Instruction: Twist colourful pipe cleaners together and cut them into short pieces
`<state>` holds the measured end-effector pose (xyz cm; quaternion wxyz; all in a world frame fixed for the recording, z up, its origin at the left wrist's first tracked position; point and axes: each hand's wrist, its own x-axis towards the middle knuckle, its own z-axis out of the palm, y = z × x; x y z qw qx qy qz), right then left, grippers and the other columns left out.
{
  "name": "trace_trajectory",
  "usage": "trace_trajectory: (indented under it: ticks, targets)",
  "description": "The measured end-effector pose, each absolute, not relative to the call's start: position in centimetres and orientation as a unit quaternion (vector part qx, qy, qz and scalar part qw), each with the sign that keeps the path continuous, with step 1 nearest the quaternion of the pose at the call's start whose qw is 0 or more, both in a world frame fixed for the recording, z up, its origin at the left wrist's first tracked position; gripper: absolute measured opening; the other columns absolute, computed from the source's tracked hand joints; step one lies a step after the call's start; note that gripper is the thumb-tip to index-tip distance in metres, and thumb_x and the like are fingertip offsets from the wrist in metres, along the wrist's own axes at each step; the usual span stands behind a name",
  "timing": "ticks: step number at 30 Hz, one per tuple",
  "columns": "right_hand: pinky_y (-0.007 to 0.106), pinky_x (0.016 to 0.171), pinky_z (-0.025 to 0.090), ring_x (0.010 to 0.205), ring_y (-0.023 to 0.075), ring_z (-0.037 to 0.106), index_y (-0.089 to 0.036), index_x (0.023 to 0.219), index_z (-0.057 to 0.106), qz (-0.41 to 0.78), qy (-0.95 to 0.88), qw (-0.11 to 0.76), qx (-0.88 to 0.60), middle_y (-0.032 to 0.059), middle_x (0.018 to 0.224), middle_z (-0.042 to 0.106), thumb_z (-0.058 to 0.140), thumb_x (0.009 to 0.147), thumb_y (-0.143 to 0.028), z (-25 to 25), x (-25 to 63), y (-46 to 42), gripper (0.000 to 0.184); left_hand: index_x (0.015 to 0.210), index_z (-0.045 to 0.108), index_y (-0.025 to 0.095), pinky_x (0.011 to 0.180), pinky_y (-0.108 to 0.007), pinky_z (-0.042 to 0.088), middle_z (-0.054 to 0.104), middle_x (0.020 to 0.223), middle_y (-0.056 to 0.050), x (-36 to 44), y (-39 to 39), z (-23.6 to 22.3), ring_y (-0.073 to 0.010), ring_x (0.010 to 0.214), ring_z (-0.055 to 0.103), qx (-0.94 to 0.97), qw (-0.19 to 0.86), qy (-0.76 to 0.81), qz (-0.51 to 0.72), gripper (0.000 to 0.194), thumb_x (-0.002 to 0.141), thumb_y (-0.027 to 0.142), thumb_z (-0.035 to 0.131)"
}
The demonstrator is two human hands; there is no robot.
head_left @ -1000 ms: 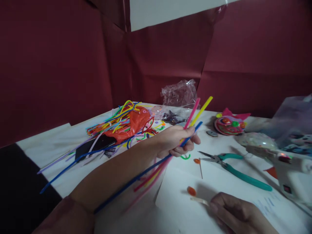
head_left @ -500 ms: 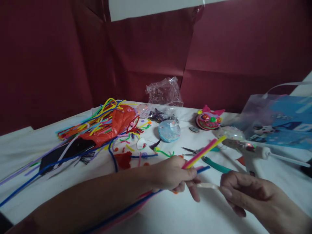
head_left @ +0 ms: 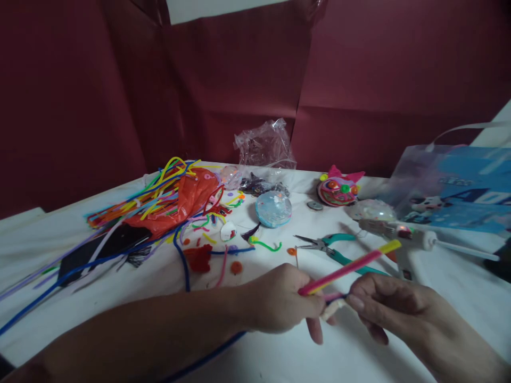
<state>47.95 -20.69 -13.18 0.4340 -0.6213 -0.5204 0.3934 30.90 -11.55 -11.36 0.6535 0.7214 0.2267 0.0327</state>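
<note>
Two hands meet over three pipe cleaners above a white table.

The left hand is closed in a pinch on three pipe cleaners — one pink, one yellow, one blue — held low over the table, their tips slanting up to the right. The right hand pinches the end of one pale stick, touching the left fingers. Behind lie one pair of teal pliers, one glue gun, one blue ball, one pink figure and one heap of mixed pipe cleaners.
</note>
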Motion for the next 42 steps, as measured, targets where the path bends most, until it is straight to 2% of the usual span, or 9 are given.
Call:
trace_trajectory:
  ticks: [7,11,18,22,26,29,36,42]
  targets:
    - [0.022,0.039,0.037,0.044,0.0112,0.042,-0.018,0.055,0.062,0.392,-0.538,0.424,-0.614,0.0005,0.051,0.050,0.061,0.067,-0.055,-13.2,47.6,-20.7,0.040,0.067,0.049,0.014,0.035,-0.017,0.027,0.052,0.056,0.003,31.0,-11.6,-11.7,-0.0044,0.037,0.040,0.707,0.668,0.231,0.002,0.022,0.078,0.031,0.042]
    - [0.022,0.042,0.037,0.047,0.0116,0.043,-0.019,0.056,0.060,0.394,-0.540,0.414,-0.617,-0.0001,0.053,0.049,0.058,0.070,-0.054,-13.4,47.4,-20.8,0.038,0.065,0.045,0.014,0.032,-0.017,0.027,0.052,0.056,0.004,31.1,-11.9,-11.4,-0.0044,0.035,0.043,0.682,0.692,0.238,-0.005,0.016,0.077,0.024,0.042]
    - [0.022,0.042,0.036,0.044,0.0112,0.042,-0.019,0.052,0.057,0.364,-0.552,0.421,-0.621,-0.0014,0.046,0.046,0.059,0.069,-0.056,-13.4,47.0,-20.8,0.041,0.072,0.051,0.012,0.032,-0.018,0.022,0.049,0.046,0.005,31.3,-12.2,-11.7,-0.0038,0.030,0.035,0.664,0.711,0.231,-0.016,0.025,0.083,0.028,0.036]
    - [0.022,0.045,0.039,0.048,0.0121,0.044,-0.020,0.057,0.059,0.385,-0.533,0.446,-0.607,-0.0004,0.052,0.052,0.061,0.070,-0.052,-14.0,47.2,-20.9,0.034,0.066,0.051,0.012,0.033,-0.018,0.020,0.044,0.040,0.006,31.1,-12.4,-12.1,-0.0032,0.029,0.028,0.660,0.718,0.221,0.009,0.024,0.082,0.021,0.035]
    - [0.023,0.048,0.041,0.052,0.0139,0.048,-0.021,0.065,0.064,0.408,-0.489,0.502,-0.585,0.0012,0.058,0.057,0.062,0.071,-0.049,-14.4,47.1,-20.9,0.028,0.067,0.051,0.013,0.031,-0.018,0.017,0.042,0.042,0.006,30.9,-12.6,-12.2,-0.0031,0.029,0.025,0.606,0.761,0.218,0.077,0.027,0.083,0.028,0.035]
    - [0.023,0.048,0.042,0.052,0.0142,0.048,-0.022,0.062,0.066,0.414,-0.504,0.495,-0.574,0.0013,0.058,0.058,0.062,0.071,-0.046,-14.4,46.6,-20.9,0.026,0.069,0.052,0.013,0.031,-0.018,0.016,0.043,0.042,0.005,31.1,-12.7,-12.4,-0.0034,0.028,0.025,0.592,0.773,0.209,0.091,0.028,0.083,0.029,0.035]
    - [0.024,0.050,0.042,0.053,0.0155,0.048,-0.021,0.052,0.061,0.419,-0.495,0.506,-0.569,0.0006,0.053,0.054,0.060,0.072,-0.047,-14.8,45.8,-21.2,0.033,0.068,0.055,0.011,0.029,-0.022,0.010,0.046,0.040,0.003,31.4,-13.0,-13.1,-0.0038,0.023,0.020,0.572,0.801,0.165,0.057,0.032,0.083,0.027,0.032]
    - [0.021,0.046,0.037,0.049,0.0126,0.045,-0.020,0.055,0.065,0.452,-0.485,0.512,-0.546,0.0017,0.051,0.058,0.058,0.076,-0.044,-14.9,45.4,-21.1,0.033,0.062,0.053,0.013,0.028,-0.021,0.011,0.043,0.036,0.003,31.3,-13.0,-12.6,-0.0051,0.022,0.022,0.577,0.795,0.185,0.019,0.031,0.081,0.019,0.030]
